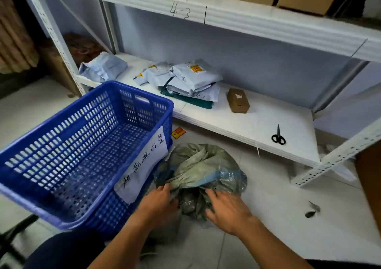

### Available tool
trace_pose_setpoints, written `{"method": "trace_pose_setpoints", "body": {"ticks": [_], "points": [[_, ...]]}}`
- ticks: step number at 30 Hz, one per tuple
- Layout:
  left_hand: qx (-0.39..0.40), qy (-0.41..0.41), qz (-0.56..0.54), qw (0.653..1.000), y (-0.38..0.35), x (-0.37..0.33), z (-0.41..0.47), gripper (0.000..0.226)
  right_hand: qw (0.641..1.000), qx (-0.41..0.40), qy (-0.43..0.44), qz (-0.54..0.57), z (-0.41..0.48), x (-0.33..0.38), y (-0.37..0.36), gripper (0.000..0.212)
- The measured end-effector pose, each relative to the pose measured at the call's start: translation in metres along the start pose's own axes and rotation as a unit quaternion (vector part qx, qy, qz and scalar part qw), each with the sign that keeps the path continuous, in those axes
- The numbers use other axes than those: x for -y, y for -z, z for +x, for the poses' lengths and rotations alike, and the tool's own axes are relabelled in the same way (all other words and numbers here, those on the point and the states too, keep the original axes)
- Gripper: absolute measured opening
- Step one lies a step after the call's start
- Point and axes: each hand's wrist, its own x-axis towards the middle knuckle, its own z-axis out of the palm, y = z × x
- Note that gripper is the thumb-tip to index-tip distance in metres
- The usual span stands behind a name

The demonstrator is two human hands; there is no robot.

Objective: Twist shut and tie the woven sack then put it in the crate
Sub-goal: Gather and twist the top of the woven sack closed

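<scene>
Woven sack [201,171] on the tiled floor [278,217], mouth gathered but untied, both hands at its near side. Left hand [159,200] — fingers curled into a loose fold of sack fabric, a partial grip on the cloth at the edge nearest the crate. Right hand [226,209] — fingers spread and laid flat on the crumpled fabric, pressing rather than pinching; nothing is enclosed in it. The bulk of the sack rises just beyond the two hands, its greenish-grey weave bunched upward.

Blue crate [82,151], to the left of the left hand's grip and touching the sack's side; it sits tilted, with a white handwritten label [144,165] on the wall facing the sack. Beyond the sack, a white lower shelf [257,120] carries grey mailer parcels [191,81], a small brown box [238,100] and black scissors [278,137], all well apart from the hands.
</scene>
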Motion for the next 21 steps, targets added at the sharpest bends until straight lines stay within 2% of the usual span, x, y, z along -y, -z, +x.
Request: {"method": "trace_pose_setpoints", "body": {"ticks": [8, 13, 17, 18, 21], "points": [[0.052, 0.015, 0.038, 0.998, -0.038, 0.017, 0.053, 0.076, 0.999, 0.040, -0.020, 0.031, 0.054, -0.001, -0.023, 0.077], [0.022, 0.038, 0.000, 0.999, -0.047, 0.018, 0.080, 0.064, 0.997, 0.048, -0.029, 0.056, 0.071, -0.006, -0.024, 0.082], [0.028, 0.060, -0.010, 0.998, -0.056, 0.030, 0.099, 0.073, 0.996, 0.055, -0.026, 0.061, 0.082, -0.010, -0.027, 0.084], [0.034, 0.065, -0.010, 0.997, -0.059, 0.033, 0.101, 0.069, 0.996, 0.057, -0.028, 0.064, 0.083, -0.010, -0.029, 0.084], [0.037, 0.086, -0.027, 0.995, -0.064, 0.042, 0.105, 0.040, 0.996, 0.053, -0.021, 0.068, 0.084, -0.009, -0.037, 0.084]]}}
